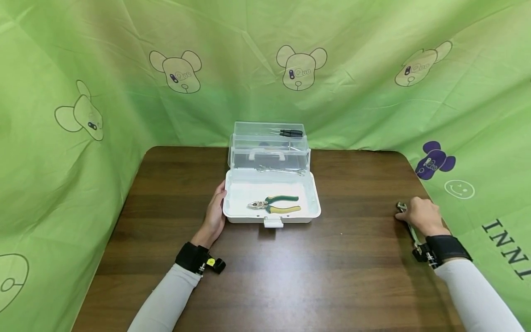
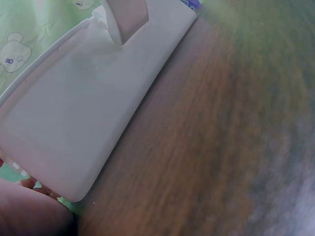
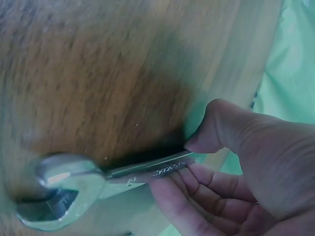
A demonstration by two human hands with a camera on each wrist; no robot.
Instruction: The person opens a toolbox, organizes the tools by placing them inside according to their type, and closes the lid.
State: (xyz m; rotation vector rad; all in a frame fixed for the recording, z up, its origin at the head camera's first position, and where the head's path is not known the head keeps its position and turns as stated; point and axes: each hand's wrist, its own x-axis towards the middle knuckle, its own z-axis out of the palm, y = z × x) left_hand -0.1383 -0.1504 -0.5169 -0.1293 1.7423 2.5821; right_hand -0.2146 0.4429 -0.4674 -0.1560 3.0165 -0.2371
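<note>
Clock positions taken in the head view, toolbox centre as origin.

Right hand (image 1: 423, 216): just past 3 o'clock, well apart from the toolbox, near the table's right edge. Thumb and fingers clamp the shank of the held wrench (image 3: 142, 171); thumb on the upper edge, fingers beneath. Its nearer-visible head points to 11 o'clock, the shank running toward 5 and partly hidden by the hand. Contact between wrench and table: cannot tell.

Left hand (image 1: 214, 212): just below 9 o'clock, touching the left wall of the toolbox (image 1: 244, 219). Fingers extended along that wall; their exact spacing cannot be told, as the box edge hides part of them.

Toolbox: white base, clear tiers raised at 12 o'clock, white latch (image 1: 273, 222) at 6. The pliers (image 1: 284, 210) lie flat in the base, nose toward 9 o'clock, one green and one yellow grip toward 3. A double-ended wrench (image 1: 301, 172) lies across the lowest tier; black-handled screwdrivers (image 1: 291, 133) sit in the top one, toward 1 o'clock.

Surroundings: brown wood-grain table (image 1: 352, 276); green cloth (image 1: 352, 106) with bear-head prints behind and at both sides. Black bands (image 1: 448, 248) on both wrists, pale sleeves (image 1: 477, 290) below.
</note>
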